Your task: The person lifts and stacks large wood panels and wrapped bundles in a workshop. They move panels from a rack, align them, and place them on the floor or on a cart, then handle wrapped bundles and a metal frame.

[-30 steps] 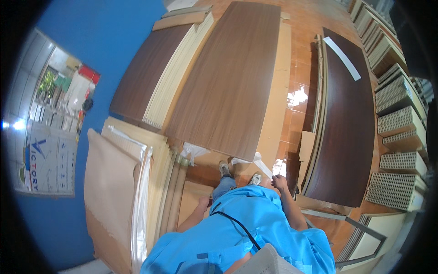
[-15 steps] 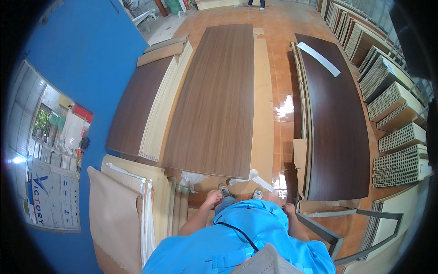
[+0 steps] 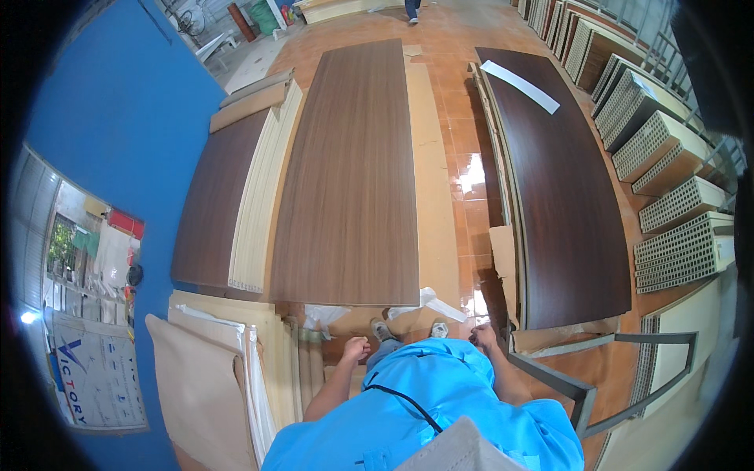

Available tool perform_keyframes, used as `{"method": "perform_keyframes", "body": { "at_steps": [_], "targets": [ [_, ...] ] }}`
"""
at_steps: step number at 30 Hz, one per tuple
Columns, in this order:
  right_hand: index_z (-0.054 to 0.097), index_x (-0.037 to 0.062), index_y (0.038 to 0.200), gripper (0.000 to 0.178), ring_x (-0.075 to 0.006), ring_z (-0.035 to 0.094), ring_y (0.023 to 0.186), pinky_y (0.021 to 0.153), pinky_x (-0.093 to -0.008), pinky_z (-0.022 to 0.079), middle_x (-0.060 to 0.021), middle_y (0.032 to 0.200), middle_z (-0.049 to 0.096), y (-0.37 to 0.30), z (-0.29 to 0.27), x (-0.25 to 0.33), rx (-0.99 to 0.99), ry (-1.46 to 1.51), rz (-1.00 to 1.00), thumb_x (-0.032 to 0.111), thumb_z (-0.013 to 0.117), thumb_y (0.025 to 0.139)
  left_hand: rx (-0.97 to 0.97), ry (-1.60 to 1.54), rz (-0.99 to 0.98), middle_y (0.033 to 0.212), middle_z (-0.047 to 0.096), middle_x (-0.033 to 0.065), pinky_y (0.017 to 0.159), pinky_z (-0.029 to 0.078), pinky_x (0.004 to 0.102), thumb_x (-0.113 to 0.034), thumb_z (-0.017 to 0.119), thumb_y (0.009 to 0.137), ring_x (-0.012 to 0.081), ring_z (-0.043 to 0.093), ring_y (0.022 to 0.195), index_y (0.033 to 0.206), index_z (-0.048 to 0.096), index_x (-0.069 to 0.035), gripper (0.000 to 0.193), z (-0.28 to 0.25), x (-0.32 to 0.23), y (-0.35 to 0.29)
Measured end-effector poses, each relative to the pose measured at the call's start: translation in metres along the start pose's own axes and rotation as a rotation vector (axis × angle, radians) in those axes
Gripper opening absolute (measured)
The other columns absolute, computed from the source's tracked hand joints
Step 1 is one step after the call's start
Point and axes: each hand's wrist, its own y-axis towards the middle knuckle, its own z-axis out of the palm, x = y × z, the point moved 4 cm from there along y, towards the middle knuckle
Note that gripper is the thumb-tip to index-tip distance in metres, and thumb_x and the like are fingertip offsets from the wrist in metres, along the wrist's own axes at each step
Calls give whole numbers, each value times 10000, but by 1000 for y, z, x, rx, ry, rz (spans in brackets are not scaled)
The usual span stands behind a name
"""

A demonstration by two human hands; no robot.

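Observation:
My left hand point(image 3: 357, 348) hangs in front of my body with its fingers curled into a loose fist, and nothing shows in it. It is beyond the near end of a long brown wood-grain panel point(image 3: 345, 180), not touching it. On the other side, my right hand point(image 3: 484, 337) is closed, with a small dark spot at its fingers that I cannot make out. Closest to that hand is the near corner of a stack of dark brown panels point(image 3: 558, 188). A white strip point(image 3: 520, 86) lies across the far part of that stack.
Another panel stack point(image 3: 216, 204) stands left by a blue wall point(image 3: 118, 110). Brown sheets point(image 3: 196, 377) lean at near left. A grey metal frame point(image 3: 577, 392) is at near right. Hollow-core boards point(image 3: 683, 251) line the right side. White scraps point(image 3: 444, 304) lie near my feet.
The panels have shifted left in the picture as my view turned. My right hand has come up and a little forward; my left stays curled. A distant person's leg has moved.

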Motion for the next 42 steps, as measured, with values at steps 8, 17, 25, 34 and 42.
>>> {"method": "perform_keyframes", "body": {
  "at_steps": [8,17,25,34,42],
  "targets": [
    [627,-38,930,216,-181,634,548,468,-299,505,-127,676,653,8,-13,13,-41,-3,49,142,551,839,13,-12,13,1023,626,91,774,492,340,-276,547,914,195,608,906,1154,558,-70,316,-4,-5,4],
    [628,-22,847,155,-159,567,506,458,-281,463,-99,645,616,0,13,-16,-18,-18,89,122,583,812,76,-2,8,873,604,36,609,472,274,-243,555,906,125,557,741,1027,591,-84,204,9,-10,6],
    [630,-19,959,236,-175,625,586,505,-300,507,-120,728,653,3,10,-19,12,57,146,183,560,859,59,67,66,795,575,6,549,420,241,-234,558,895,101,512,674,988,590,-93,172,11,-33,10],
    [617,-31,961,247,-173,607,548,468,-298,491,-110,696,636,1,5,-14,-26,69,140,183,588,840,49,69,81,824,614,2,617,454,246,-259,580,883,100,547,700,1053,603,-110,227,10,-46,21],
    [573,-7,950,195,-140,521,499,447,-290,437,-68,616,568,-3,12,-21,-26,118,176,146,577,830,71,104,73,813,588,0,566,420,248,-215,563,885,99,510,677,983,631,-85,176,22,-27,13]
  ]
}}
